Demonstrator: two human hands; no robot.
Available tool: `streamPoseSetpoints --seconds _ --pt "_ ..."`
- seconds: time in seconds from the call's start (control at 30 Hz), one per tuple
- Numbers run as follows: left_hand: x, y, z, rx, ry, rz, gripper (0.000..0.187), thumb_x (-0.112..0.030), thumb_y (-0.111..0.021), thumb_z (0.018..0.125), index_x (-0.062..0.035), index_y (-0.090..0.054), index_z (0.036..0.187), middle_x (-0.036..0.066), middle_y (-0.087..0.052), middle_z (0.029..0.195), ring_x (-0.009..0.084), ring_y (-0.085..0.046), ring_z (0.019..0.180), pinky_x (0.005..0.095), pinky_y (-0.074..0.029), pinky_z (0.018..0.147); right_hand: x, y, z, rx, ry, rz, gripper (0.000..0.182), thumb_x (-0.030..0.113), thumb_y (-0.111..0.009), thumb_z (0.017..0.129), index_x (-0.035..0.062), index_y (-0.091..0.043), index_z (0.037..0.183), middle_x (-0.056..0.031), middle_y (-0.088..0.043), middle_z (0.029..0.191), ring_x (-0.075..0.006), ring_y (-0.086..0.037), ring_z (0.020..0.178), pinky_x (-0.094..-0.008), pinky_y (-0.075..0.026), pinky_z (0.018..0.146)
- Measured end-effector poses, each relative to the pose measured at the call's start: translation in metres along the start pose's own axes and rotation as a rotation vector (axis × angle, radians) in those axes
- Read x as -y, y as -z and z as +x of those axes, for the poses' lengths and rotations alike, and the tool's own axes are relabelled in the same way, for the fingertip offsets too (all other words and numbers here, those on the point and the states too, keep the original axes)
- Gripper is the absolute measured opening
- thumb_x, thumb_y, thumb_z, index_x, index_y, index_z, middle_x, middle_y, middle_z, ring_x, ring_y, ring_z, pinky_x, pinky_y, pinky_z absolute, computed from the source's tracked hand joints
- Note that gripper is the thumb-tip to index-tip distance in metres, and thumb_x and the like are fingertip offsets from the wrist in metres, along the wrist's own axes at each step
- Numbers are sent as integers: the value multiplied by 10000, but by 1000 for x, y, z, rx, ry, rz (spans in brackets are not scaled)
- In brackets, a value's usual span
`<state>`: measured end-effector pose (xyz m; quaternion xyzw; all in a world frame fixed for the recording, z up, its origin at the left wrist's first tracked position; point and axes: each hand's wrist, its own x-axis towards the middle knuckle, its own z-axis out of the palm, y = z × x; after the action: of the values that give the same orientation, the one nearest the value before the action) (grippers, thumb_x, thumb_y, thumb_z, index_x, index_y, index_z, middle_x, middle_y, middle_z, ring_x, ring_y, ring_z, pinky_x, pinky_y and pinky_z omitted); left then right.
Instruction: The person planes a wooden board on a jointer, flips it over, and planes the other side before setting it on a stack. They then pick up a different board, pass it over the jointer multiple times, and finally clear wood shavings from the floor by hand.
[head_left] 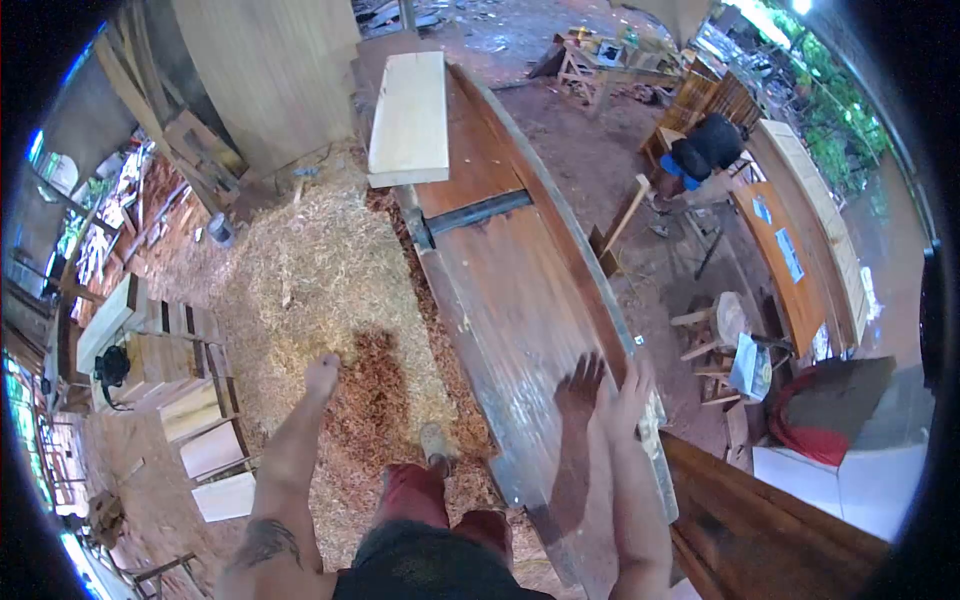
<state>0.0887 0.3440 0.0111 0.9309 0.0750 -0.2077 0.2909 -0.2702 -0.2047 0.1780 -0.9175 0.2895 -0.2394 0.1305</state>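
Note:
A long reddish-brown wooden workbench (500, 290) with a raised edge runs away from me on the right. Over its near right side my right hand (628, 398) reaches out with fingers stretched, holding nothing. Beside it, a dark shadow of a hand with spread fingers falls on the wood. My left hand (322, 376) hangs in the air over the shavings, its fingers curled in and no object showing in it. A dark bar (478, 213) lies across the bench top farther off. Beyond that, a thick pale plank (410, 125) rests at the bench's far end.
Wood shavings (320, 245) cover the floor left of the bench. Stacked pale timber (165, 365) stands at the left. To the right a person (690, 165) bends near an orange-brown board (785, 255); stools (725, 320) and a red coil (800, 420) are nearer.

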Motion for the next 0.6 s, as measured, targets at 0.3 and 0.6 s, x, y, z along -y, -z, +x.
streamPoseSetpoints --seconds 0.3,0.6 --pt "-180 82 158 -42 -15 -585 504 -533 -550 1032 -97 -625 789 45 -602 652 185 -535 533 368 -417 521 -42 -125 170 284 -266 -350 1051 706 -697 843 -18 -435 1558 -241 -460 1599 -438 -378 1500 -609 -317 1213" --pt "-291 -9 328 11 203 -999 671 -753 -533 950 -148 -664 1208 30 -599 876 201 -545 830 463 -478 824 -47 -123 166 249 -168 -340 784 543 -779 829 -36 -626 1335 -262 -672 1289 -481 -589 1226 -607 -474 1032"
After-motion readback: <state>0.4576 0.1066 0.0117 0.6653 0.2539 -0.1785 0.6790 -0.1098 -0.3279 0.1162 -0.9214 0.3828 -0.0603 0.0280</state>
